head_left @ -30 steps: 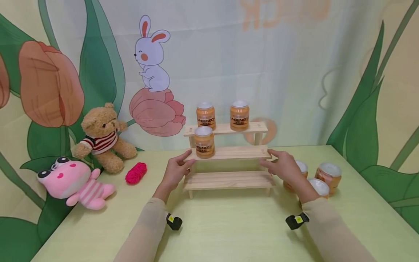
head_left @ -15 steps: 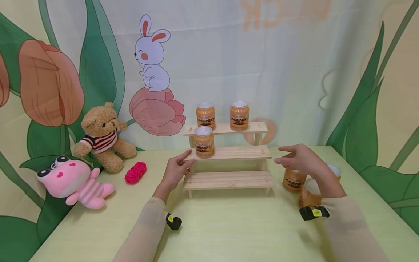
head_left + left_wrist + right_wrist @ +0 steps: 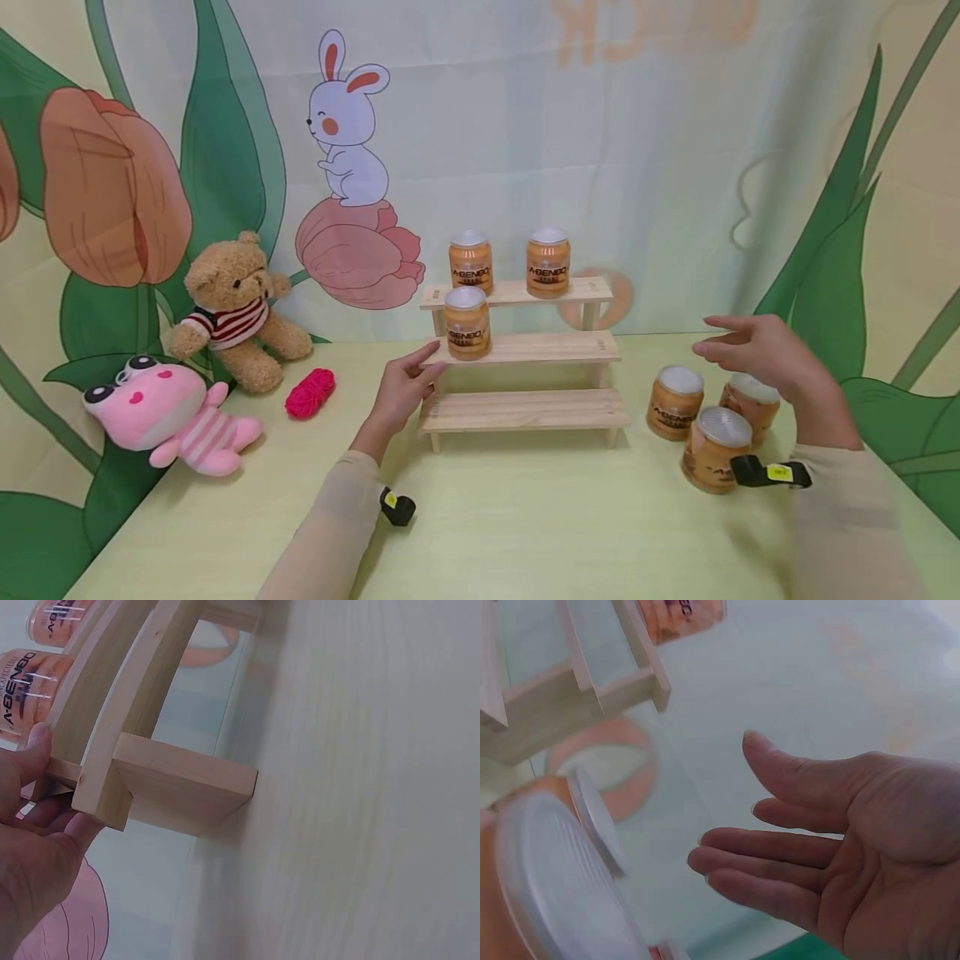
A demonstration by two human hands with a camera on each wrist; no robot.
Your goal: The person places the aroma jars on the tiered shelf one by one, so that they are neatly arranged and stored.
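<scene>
A three-tier wooden display stand [image 3: 540, 348] stands on the table. My left hand [image 3: 403, 392] grips the left end of its middle tier; in the left wrist view the thumb [image 3: 36, 746] lies near a can and the other fingers go under the wood. Two orange cans with silver lids, a left can [image 3: 471, 265] and a right can [image 3: 548, 265], stand on the top tier. Another can [image 3: 467, 327] sits at the middle tier's left. My right hand [image 3: 772, 350] hovers with nothing in it, fingers extended, above the cans at the right: a near can [image 3: 716, 454], a left can [image 3: 675, 408] and a back can [image 3: 752, 400].
To the left on the table [image 3: 525, 525] are a teddy bear [image 3: 238, 312], a pink plush frog [image 3: 168, 412] and a bundle of bright pink yarn [image 3: 310, 394]. A printed cloth [image 3: 480, 125] with a rabbit and flowers hangs behind.
My right hand has left the stand's right end and moved rightward over the loose cans. The left hand keeps its place on the stand.
</scene>
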